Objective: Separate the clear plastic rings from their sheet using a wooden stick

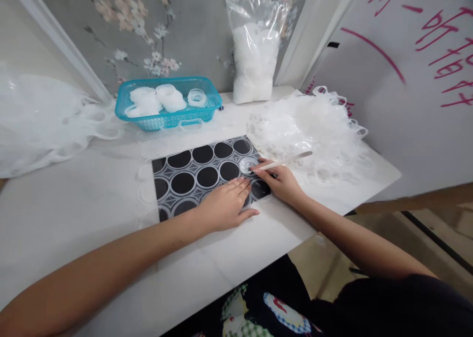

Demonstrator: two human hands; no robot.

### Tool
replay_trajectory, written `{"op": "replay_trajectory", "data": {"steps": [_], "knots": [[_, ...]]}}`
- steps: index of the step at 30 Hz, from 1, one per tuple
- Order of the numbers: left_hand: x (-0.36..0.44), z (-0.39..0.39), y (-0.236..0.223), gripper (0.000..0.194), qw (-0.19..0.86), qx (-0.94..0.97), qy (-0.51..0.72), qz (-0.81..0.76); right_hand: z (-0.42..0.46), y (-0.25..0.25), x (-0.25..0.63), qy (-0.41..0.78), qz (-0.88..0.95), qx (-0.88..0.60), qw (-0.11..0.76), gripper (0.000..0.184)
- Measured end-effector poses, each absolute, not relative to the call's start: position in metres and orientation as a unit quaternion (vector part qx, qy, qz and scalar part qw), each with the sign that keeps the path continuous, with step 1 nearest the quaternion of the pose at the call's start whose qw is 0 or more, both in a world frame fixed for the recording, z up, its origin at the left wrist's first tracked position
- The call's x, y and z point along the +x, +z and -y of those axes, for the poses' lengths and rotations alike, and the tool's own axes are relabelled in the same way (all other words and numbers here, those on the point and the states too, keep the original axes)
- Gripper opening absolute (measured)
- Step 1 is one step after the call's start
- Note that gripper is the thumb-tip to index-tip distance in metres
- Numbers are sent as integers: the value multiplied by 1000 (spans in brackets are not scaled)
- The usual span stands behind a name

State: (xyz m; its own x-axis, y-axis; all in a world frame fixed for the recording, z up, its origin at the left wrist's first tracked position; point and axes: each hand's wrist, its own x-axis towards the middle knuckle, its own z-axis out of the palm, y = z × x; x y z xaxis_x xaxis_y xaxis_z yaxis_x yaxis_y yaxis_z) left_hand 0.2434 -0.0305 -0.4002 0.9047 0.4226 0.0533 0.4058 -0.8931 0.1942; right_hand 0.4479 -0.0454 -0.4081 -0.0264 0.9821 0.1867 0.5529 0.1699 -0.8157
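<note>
A translucent sheet patterned with rings lies over a black mat on the table. My left hand rests flat on its near right part, fingers stretched out and together, and hides some of the rings. At the sheet's right side, my right hand is closed around a slim whitish stick-like tool, held like a pen. The fingertips of that hand meet a ring with a whitish, shiny middle. Whether the tool's tip touches it I cannot tell.
Behind the sheet stands a blue basket with bundles of white rings. A zip bag of white material leans on the wall. Piles of translucent ring scraps lie right and left. The table's edge runs in front.
</note>
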Motion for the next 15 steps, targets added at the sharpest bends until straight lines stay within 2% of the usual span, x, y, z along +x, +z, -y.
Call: {"op": "replay_trajectory", "data": {"steps": [7,12,14,15], "knots": [[242,30,-404,64,113,968,71,-212,50,-415,448,236,688,-579,369,27],[242,29,-400,70,128,967,53,-213,44,-410,447,45,792,-556,248,22],[243,28,-395,71,139,966,35,-215,21,-395,465,-18,782,-575,241,25],[244,26,-392,70,150,964,28,-217,5,-385,480,-53,752,-601,265,26]]}}
